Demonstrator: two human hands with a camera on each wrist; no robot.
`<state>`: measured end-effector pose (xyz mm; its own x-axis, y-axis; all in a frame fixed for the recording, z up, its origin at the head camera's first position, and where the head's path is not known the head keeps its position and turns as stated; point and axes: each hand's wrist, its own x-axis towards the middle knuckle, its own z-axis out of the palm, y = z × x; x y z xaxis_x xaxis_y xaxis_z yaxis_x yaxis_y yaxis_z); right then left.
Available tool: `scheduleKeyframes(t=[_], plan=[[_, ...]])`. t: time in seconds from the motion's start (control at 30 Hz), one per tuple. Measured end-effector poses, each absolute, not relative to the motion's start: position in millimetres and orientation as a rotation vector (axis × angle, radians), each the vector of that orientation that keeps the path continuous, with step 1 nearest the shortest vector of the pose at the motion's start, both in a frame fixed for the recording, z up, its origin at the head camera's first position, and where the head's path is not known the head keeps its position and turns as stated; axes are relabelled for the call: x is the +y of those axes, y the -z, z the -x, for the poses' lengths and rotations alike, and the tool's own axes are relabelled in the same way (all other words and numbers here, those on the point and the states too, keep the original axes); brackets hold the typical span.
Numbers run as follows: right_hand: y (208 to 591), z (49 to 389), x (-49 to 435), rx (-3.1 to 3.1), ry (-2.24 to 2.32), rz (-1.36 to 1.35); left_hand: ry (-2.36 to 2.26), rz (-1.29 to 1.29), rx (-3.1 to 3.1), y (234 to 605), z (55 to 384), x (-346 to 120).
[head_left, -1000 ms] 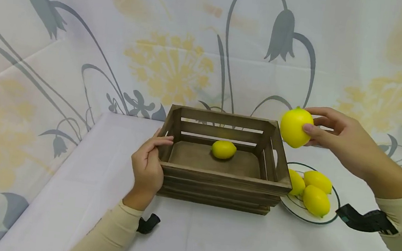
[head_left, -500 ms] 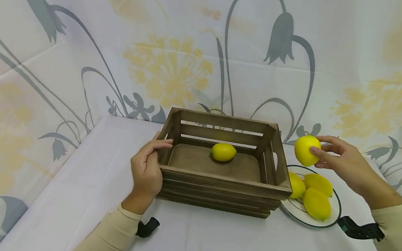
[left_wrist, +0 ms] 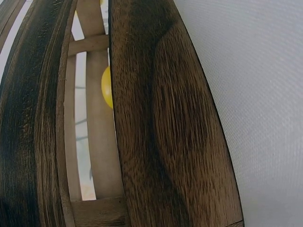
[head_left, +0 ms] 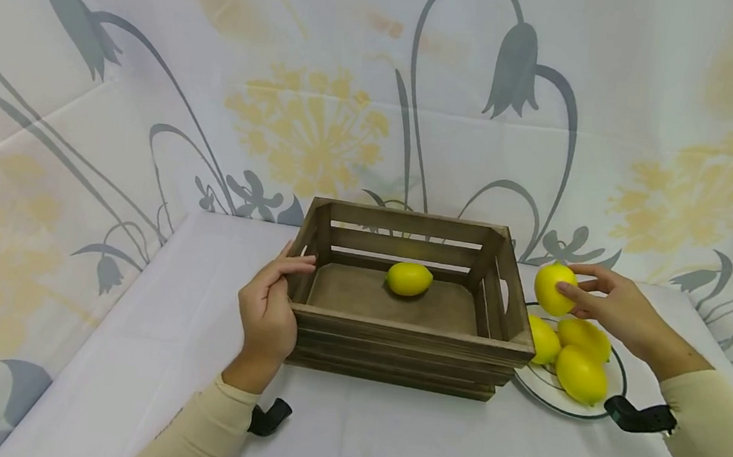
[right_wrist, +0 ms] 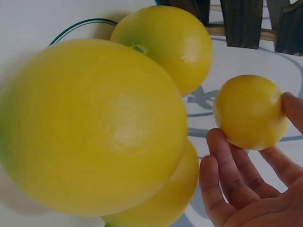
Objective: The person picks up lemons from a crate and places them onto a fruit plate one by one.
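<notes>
My right hand (head_left: 622, 313) pinches a yellow lemon (head_left: 555, 289) between thumb and fingertips, just above the back of a white plate (head_left: 618, 389). On that plate lie three more lemons (head_left: 582, 375), which loom large in the right wrist view beside the held lemon (right_wrist: 251, 112). My left hand (head_left: 269, 308) grips the left end of a brown slatted wooden crate (head_left: 409, 328), with fingers over its rim and some of them hidden behind the wood. One lemon (head_left: 409, 279) rests on the crate floor. Dark slats (left_wrist: 175, 118) fill most of the left wrist view.
White cloth (head_left: 345, 435) covers the table. Behind it hangs a flower-patterned curtain (head_left: 310, 126). The crate's right end overlaps the plate's left edge in the head view. Black wrist devices (head_left: 642, 416) sit at both sleeves.
My right hand has carried its lemon down and a little to the right, from beside the crate's upper corner to above the plate. The left hand keeps its grip on the crate.
</notes>
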<state>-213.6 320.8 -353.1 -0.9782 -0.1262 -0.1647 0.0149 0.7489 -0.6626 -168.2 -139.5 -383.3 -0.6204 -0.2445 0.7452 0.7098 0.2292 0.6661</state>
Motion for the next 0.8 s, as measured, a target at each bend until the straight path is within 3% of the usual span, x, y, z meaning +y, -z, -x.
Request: scheduleKeyframes(t=[0.8], plan=[[377,224,324,2.759,0.866,0.109,1.5,0.434,-1.706,385,169,-139]])
